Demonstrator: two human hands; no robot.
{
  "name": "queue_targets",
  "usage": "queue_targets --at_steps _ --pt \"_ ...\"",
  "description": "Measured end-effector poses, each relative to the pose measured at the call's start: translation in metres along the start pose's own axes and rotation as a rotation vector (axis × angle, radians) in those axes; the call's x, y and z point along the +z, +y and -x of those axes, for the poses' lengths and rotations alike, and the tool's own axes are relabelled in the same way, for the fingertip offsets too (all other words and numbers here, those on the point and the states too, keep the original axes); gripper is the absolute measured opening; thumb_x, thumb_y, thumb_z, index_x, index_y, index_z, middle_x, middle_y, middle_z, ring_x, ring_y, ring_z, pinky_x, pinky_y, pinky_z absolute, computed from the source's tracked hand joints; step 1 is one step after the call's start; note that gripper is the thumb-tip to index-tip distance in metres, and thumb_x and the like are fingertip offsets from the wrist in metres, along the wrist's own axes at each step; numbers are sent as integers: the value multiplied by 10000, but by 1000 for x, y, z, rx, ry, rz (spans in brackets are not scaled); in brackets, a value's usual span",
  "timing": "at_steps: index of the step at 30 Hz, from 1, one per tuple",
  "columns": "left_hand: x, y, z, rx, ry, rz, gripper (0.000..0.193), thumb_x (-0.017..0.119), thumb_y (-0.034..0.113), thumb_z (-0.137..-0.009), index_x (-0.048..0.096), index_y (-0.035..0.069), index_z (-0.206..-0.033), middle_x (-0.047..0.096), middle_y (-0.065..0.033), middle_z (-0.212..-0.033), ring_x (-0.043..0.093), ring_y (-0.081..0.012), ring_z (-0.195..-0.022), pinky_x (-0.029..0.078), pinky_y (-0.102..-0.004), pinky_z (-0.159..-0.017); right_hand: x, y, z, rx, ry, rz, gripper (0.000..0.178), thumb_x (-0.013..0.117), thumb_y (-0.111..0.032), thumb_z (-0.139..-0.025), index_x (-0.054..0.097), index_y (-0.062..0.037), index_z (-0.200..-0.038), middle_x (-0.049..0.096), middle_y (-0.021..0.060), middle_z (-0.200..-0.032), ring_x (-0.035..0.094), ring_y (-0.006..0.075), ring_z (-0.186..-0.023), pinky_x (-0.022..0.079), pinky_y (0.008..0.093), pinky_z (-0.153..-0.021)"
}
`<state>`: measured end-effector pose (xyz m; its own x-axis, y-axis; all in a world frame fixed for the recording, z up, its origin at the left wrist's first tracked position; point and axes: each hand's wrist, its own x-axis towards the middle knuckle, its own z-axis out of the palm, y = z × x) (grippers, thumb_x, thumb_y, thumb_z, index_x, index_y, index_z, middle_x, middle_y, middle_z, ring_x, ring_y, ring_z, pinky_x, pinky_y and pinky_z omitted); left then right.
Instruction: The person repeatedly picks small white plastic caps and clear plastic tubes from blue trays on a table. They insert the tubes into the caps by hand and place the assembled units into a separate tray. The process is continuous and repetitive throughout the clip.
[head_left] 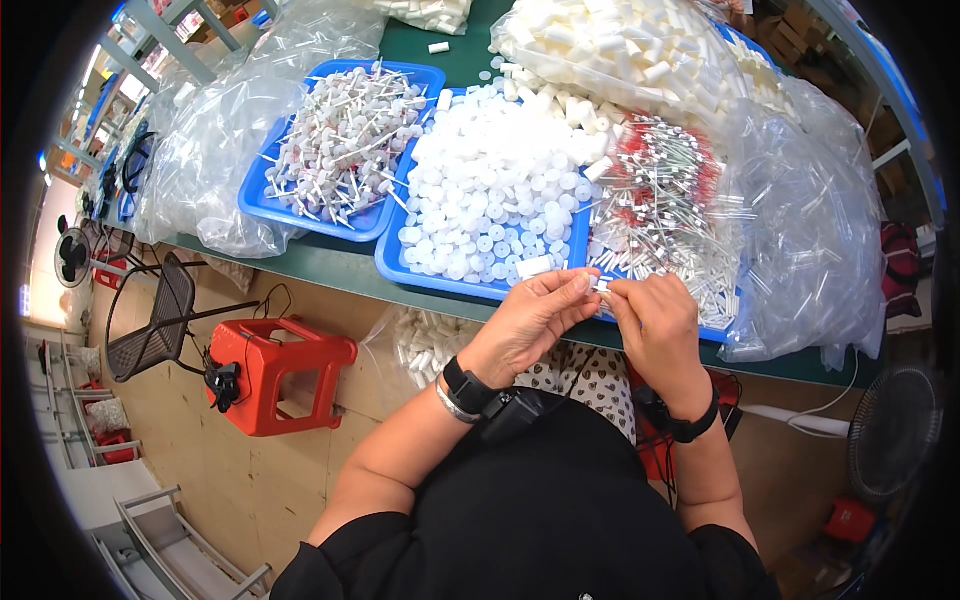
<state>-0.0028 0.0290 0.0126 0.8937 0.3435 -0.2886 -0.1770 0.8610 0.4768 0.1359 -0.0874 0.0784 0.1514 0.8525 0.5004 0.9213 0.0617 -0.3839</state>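
Observation:
Close together at the front edge of the blue trays, my two hands meet fingertip to fingertip. My left hand [535, 318] is closed in a pinch on a small white piece [599, 284]. My right hand [662, 318] is also closed, its thumb and finger at the other side of that piece; whatever sits inside its fingers is hidden. Just beyond them is a blue tray of translucent white discs [470, 225], with a white foam cylinder [534, 267] at its near edge. To the right lies a heap of thin white-tipped pins [665, 195], some with red parts.
At the left, a blue tray [262, 208] holds assembled stick-and-disc pieces. A large clear bag of white cylinders [640, 50] lies at the back. Crumpled plastic bags [800, 230] flank the green table [330, 262]. A red stool [290, 375] and a fan [893, 430] stand below.

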Motion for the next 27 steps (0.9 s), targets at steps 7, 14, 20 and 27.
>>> queue_targets --at_steps 7,14,20,27 --pt "0 -18 -4 -15 -39 147 271 624 194 -976 616 16 -1181 667 -23 -979 642 -88 -882 547 -224 -834 23 -2 12 130 80 -56 55 690 -67 -858 655 -25 -862 630 95 -704 575 275 -622 422 380 -608" --pt "2 -10 -3 81 87 -4 247 629 215 -974 625 43 -1152 658 -8 -964 635 -86 -855 550 -240 -811 14 10 10 584 -158 -556 142 618 -101 -937 676 -8 -1028 672 139 -782 634 286 -713 485 352 -635" --pt "7 14 5 238 225 -54 262 634 230 -971 611 40 -1150 664 -74 -1023 663 -164 -946 561 -300 -848 5 51 5 50 -140 133 79 646 -67 -846 690 -30 -900 662 97 -797 623 266 -752 491 380 -699" --pt "-2 6 2 262 236 -93 262 635 232 -971 612 48 -1156 673 -86 -1034 679 -181 -929 570 -299 -825 30 56 3 -82 -406 362 94 621 -50 -802 594 -18 -718 612 137 -754 612 298 -806 480 416 -720"
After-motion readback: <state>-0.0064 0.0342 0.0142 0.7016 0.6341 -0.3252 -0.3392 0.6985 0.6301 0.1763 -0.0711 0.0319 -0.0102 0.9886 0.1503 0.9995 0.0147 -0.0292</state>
